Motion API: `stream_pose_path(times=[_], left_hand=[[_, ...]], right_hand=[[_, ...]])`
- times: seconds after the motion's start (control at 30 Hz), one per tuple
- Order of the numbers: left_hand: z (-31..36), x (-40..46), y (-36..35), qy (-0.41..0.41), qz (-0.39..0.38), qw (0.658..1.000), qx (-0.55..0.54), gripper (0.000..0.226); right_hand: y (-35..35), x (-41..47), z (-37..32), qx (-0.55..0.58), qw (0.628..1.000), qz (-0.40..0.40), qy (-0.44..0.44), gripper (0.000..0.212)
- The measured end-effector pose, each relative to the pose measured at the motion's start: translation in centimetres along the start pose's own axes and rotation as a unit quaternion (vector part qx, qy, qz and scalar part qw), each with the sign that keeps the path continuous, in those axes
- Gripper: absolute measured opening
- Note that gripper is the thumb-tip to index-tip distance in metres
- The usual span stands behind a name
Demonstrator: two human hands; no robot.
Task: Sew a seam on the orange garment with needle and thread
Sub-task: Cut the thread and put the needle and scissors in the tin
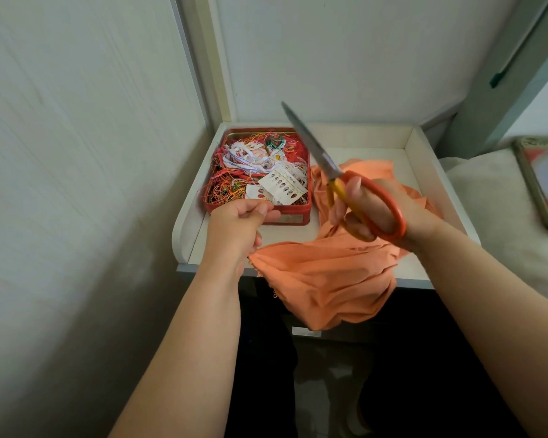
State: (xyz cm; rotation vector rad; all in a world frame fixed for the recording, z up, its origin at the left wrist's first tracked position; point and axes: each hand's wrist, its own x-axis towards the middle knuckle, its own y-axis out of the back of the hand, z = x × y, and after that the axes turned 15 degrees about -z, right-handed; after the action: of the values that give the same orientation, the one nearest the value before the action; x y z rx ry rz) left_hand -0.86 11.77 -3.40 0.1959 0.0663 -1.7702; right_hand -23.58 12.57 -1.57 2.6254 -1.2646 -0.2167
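The right hand (377, 213) grips orange-handled scissors (339, 175), blades closed toward 11 o'clock, above the orange garment (323, 273) draped off the tray's (424, 153) near edge, while left hand (244, 219) fingertips pinch something unseen before the thread tin (257, 175)

Soft matt orange cloth in the garment (323, 279), creased and limp. Dull grey metal blades and glossy orange plastic handles on the scissors (345, 181). Glossy red painted metal for the tin (293, 213), stuffed with loose threads (231, 184) and paper cards (282, 188). Smooth matt white surface (405, 165).
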Motion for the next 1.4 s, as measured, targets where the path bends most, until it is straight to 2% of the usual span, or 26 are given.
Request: stream_pose_path(times=[0.03,0.1,0.2,0.3,0.43,0.53,0.63,0.73,0.87,1.13,1.4], left_hand=[[0.0,0.0,0.0,0.000,0.006,1.000,-0.011,0.014],[0.1,0.0,0.2,-0.009,0.028,0.999,-0.016,0.013],[0.2,0.1,0.2,-0.042,0.069,0.997,-0.009,0.013],[0.3,0.1,0.3,-0.094,0.120,0.988,0.004,0.011],[-0.1,0.0,0.5,-0.142,0.161,0.976,0.020,0.011],[0.0,-0.1,0.6,-0.150,0.150,0.977,0.024,0.010],[0.2,-0.2,0.6,-0.141,0.122,0.981,0.049,0.011],[0.3,-0.1,0.6,-0.133,0.104,0.983,0.076,0.012],[0.4,0.6,0.3,-0.131,0.106,0.979,0.119,0.014],[0.0,1.4,0.0,-0.119,0.078,0.958,0.248,0.037],[-0.5,1.0,2.0,-0.073,0.095,0.947,0.299,0.023]], right_hand=[[0.1,0.1,-0.1,-0.007,1.000,0.025,-0.004,0.077],[0.0,0.3,0.1,-0.068,0.994,0.047,-0.068,0.065],[-0.8,0.8,1.0,-0.207,0.964,-0.018,-0.167,0.076],[-0.6,1.8,0.1,-0.229,0.946,-0.046,-0.224,0.068],[0.4,4.3,-0.9,-0.200,0.928,-0.133,-0.283,0.044],[0.0,7.1,-1.0,-0.315,0.889,-0.159,-0.292,0.045],[-1.4,8.8,-0.4,-0.367,0.876,-0.157,-0.271,0.029],[-2.8,8.6,1.2,-0.369,0.879,-0.122,-0.275,0.035],[-3.5,7.1,3.3,-0.427,0.854,-0.046,-0.292,0.042],[-4.4,6.2,4.7,-0.447,0.853,0.009,-0.269,0.045],[-4.7,5.9,4.8,-0.429,0.868,0.034,-0.248,0.055]])
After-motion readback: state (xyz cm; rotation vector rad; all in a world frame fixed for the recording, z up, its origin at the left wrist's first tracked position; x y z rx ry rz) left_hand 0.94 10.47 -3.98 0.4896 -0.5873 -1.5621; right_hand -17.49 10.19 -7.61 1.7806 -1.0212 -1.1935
